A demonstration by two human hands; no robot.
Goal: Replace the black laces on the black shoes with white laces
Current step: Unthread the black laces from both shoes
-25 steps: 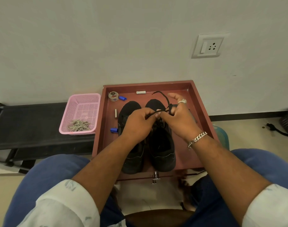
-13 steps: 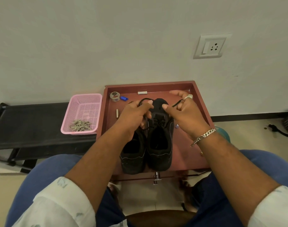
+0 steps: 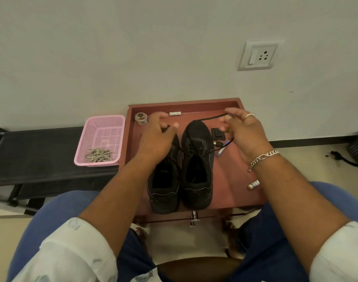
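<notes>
Two black shoes stand side by side in a reddish-brown tray (image 3: 231, 176), toes toward the wall. The right shoe (image 3: 196, 165) carries a loosened black lace (image 3: 211, 118). My right hand (image 3: 243, 131) hovers right of its toe and pinches one lace end, which stretches from the toe to my fingers. My left hand (image 3: 157, 137) is over the left shoe (image 3: 163, 184) and pinches the other lace end between thumb and finger. White laces (image 3: 98, 155) lie piled in a pink basket (image 3: 113, 123) left of the tray.
In the tray lie a tape roll (image 3: 140, 118), a small white stick (image 3: 175, 113), a black square piece (image 3: 218, 134), a small connector (image 3: 217, 143) and a battery (image 3: 253, 184). A black bench (image 3: 31, 155) holds the basket. My knees frame the tray.
Both hands have drawn apart from over the right shoe's laces, each pulling a lace end outward. The knot is undone and the lace ends now run out to both sides.
</notes>
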